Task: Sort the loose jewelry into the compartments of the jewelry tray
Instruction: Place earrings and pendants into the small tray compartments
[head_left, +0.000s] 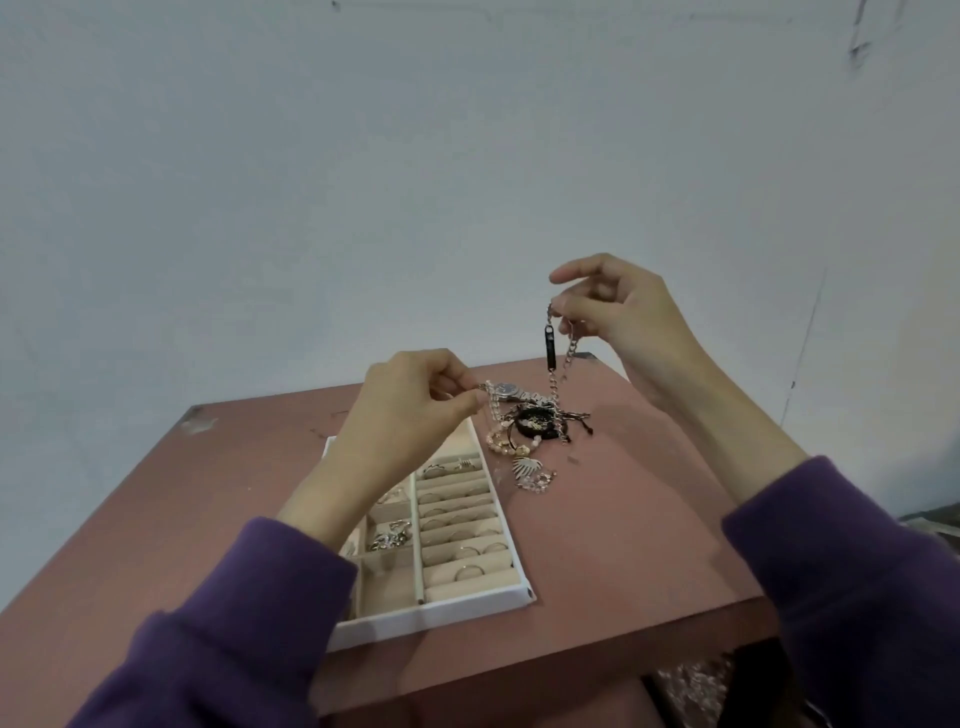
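Your left hand (410, 415) and wrist cover the far left compartments of the jewelry tray (431, 616), and your left sleeve (249, 623) hides its near left corner. The strand (492, 408) pinched in your left fingertips is too fine to identify. The chain (571, 353) vanishes among the fingers of your right hand (623, 317). The pile (535, 423) is too tangled to separate. Your right sleeve (857, 597) runs off the bottom edge. A glittery patch (691, 686) below the table (649, 519) is blurred.
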